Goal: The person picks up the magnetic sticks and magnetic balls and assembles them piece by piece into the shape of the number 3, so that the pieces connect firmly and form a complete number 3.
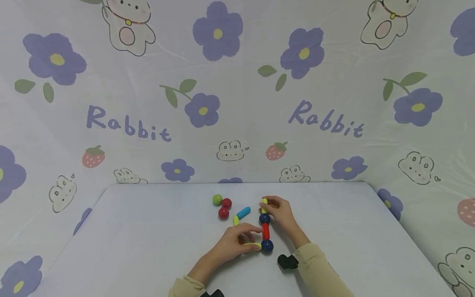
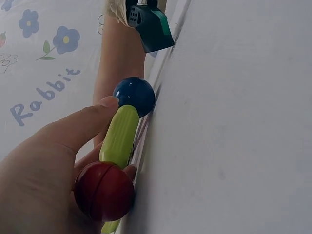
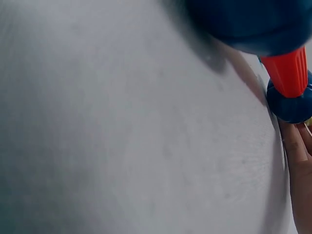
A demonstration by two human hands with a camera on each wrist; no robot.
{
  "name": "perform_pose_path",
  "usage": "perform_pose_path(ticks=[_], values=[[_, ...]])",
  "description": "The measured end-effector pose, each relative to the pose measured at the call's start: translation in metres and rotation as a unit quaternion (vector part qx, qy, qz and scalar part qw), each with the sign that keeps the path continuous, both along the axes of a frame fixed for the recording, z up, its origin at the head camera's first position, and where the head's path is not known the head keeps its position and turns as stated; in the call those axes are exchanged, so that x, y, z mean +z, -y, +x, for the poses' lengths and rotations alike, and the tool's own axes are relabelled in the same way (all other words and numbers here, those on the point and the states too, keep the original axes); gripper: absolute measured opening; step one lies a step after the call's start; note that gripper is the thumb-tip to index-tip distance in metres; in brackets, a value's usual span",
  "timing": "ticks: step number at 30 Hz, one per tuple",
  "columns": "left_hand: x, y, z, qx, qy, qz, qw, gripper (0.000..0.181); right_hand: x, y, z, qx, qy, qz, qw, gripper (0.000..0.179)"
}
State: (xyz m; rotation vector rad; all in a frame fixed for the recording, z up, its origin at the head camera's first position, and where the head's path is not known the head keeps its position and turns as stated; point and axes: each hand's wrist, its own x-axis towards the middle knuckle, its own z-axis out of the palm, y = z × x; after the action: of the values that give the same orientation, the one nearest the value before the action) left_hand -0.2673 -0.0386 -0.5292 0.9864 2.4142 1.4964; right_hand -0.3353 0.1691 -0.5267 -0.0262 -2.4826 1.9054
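A chain of toy rods and balls lies on the table between both hands. My left hand (image 1: 239, 240) grips a yellow-green rod (image 2: 119, 136), thumb near the near blue ball (image 1: 267, 246). In the left wrist view a red ball (image 2: 105, 191) caps that rod's other end, with more yellow-green beyond it. From the near blue ball a red rod (image 1: 266, 232) runs away to a second blue ball (image 1: 264, 218). There my right hand (image 1: 280, 211) pinches another yellow-green rod (image 1: 264, 203) at the far end of the chain. Its fingers are out of the right wrist view.
Left of the chain, a yellow-green rod (image 1: 236, 220) meets a blue rod (image 1: 243, 213), partly behind the left hand. Farther back sit a green ball (image 1: 217, 199) and two red balls, one behind (image 1: 226, 203) the other. The white table (image 1: 148, 239) ends at a patterned cloth.
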Motion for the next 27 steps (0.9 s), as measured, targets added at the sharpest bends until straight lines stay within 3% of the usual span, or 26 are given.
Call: perform_pose_path(ticks=[14,21,27], values=[[0.004,-0.01,-0.002,-0.012,-0.039,-0.049,0.998,0.052,-0.004,0.001,-0.002,-0.001,-0.043,0.078,0.996,0.039],[0.003,-0.012,-0.003,-0.013,-0.031,-0.04,0.9986,0.049,-0.002,0.003,-0.001,-0.015,-0.034,0.077,0.9963,0.036],[0.001,-0.011,-0.006,-0.034,-0.02,-0.023,0.999,0.042,-0.002,0.002,0.0,-0.015,-0.042,0.092,0.9948,0.035]])
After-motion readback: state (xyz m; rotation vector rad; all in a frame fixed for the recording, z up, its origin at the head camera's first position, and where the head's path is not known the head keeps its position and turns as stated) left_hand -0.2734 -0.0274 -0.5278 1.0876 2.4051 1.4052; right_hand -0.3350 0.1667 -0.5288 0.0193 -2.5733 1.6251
